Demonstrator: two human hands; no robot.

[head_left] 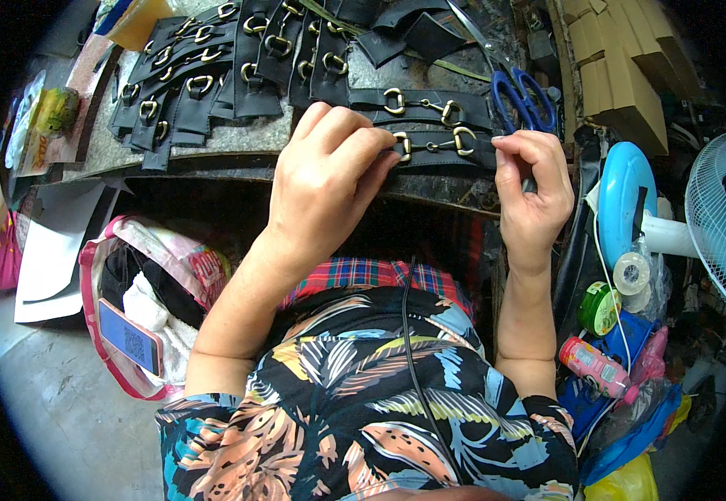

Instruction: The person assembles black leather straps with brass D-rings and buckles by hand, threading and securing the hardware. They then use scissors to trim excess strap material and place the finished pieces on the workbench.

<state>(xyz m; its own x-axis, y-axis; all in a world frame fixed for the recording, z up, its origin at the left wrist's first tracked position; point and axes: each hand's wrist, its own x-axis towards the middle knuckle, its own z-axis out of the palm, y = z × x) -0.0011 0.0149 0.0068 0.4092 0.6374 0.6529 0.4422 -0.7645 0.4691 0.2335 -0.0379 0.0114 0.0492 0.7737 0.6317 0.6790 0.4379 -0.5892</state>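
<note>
A black leather strap [484,153] with a gold-coloured horsebit buckle [444,145] lies along the bench's near edge. My left hand [325,179] is closed in a pinch over the strap's left end, its thumb partly behind the fingers. At the other end my right hand [536,188] pinches the strap between thumb and forefinger. Just beyond lies a second black strap [367,98] with similar gold hardware. Scissors with blue handles [505,100] rest past my right hand, blades pointing away.
Several black straps with gold buckles [200,86] lie in rows at the left. Black leather pieces [434,36] are at the back. A cardboard box [622,96], white fan [713,221] and pink bottle [592,365] stand right. A bag with a phone [133,338] sits lower left.
</note>
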